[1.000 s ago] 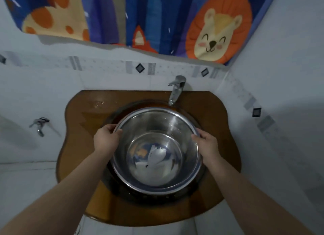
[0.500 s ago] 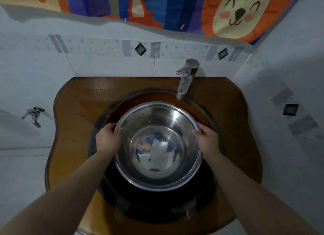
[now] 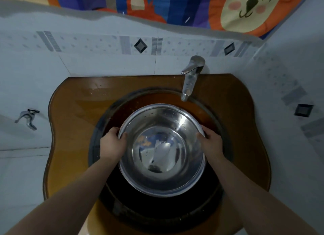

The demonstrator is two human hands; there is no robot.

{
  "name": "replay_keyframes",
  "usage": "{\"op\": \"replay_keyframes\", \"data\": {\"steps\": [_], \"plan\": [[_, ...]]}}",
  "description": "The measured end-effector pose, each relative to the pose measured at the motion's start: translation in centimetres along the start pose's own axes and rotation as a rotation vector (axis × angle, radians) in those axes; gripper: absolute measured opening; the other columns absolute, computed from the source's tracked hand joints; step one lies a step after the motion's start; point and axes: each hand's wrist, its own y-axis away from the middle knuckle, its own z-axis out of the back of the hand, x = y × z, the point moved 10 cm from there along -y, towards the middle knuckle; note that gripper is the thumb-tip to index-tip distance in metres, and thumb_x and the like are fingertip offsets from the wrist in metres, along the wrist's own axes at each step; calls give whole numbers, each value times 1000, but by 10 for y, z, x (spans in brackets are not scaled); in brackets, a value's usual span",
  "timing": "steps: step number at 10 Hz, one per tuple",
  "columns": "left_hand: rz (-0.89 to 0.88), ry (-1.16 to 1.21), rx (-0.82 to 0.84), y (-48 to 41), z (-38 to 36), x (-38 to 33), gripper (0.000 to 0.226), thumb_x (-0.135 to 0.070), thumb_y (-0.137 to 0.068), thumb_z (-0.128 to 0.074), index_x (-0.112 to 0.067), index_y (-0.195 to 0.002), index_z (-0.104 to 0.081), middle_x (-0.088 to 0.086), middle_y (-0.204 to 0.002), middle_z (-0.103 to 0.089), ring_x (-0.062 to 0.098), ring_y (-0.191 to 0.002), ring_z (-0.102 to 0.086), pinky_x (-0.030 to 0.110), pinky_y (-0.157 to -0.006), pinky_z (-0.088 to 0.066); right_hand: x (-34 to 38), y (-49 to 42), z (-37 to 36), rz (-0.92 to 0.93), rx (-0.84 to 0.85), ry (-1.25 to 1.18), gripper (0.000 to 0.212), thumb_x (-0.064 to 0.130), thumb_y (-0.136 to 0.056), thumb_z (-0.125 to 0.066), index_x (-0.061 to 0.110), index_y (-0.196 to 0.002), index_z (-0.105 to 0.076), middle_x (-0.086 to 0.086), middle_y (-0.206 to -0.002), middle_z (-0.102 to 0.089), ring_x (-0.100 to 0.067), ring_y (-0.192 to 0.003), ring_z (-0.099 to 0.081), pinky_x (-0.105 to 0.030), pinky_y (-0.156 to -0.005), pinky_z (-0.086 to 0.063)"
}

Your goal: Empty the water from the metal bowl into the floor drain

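1. A small wall tap (image 3: 28, 118) stuck out of the pale tiled wall (image 3: 87, 62) at the far left, well apart from everything else.
2. The left forearm ran up from the lower left corner, and the left hand (image 3: 112, 143) was clamped on the left rim of the metal bowl (image 3: 162, 149), thumb hooked over the edge into the bowl and the fingers wrapped around the outside.
3. The metal bowl sat in the round dark basin (image 3: 157, 208) of the amber countertop (image 3: 70, 112), its mouth facing up. Water lay in its bottom, mirroring bright and coloured patches, and droplets dotted the inner wall on the far side.
4. The chrome faucet (image 3: 191, 76) stood at the back of the countertop, its spout ending just beyond the bowl's far right rim without touching it.
5. The right forearm came in from the lower right corner, and the right hand (image 3: 211, 143) gripped the right rim in the same way, thumb inside and fingers outside.
6. A cartoon-printed curtain (image 3: 175, 3) hung across the top, above the wall.
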Motion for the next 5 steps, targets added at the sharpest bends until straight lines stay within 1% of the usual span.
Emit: {"op": "replay_keyframes", "data": {"steps": [1,2,3,4,5], "plan": [[10,18,1,1,-3,2,30,-23,-94,-49,-4,-116,-56,-6,-66,-49,11,-56,-48,23,-49,-39,2,2,0,25,11,17,38,12,-88,-56,13,-127,-60,-6,-121,-65,-20,-109,-59,-35,-97,-48],[37,25,-3,0,-3,5,30,-24,-93,-49,-4,-114,-56,-5,-66,-50,12,-56,-49,22,-49,-39,4,1,0,45,17,66,39,16,-89,-56,13,-129,-58,-5,-122,-63,-21,-114,-57,-34,-97,-46],[45,20,2,2,-5,7,30,-26,-94,-48,-5,-113,-55,4,-74,-56,18,-59,-52,28,-52,-41,3,2,-2,67,39,134,37,22,-91,-55,15,-127,-57,-4,-115,-63,-24,-113,-57,-34,-95,-46],[53,0,8,6,-6,8,30,-29,-94,-46,-6,-112,-54,11,-86,-59,20,-61,-52,30,-54,-42,1,3,-1,74,37,243,44,29,-92,-54,16,-133,-51,-8,-126,-59,-28,-122,-52,-35,-98,-41],[50,-22,-17,9,-5,8,43,-32,-93,-48,-7,-127,-49,18,-120,-54,29,-88,-57,38,-73,-48,0,5,6,54,6,337,54,35,-92,-52,15,-141,-41,-12,-144,-43,-29,-130,-43,-39,-104,-36]]}}
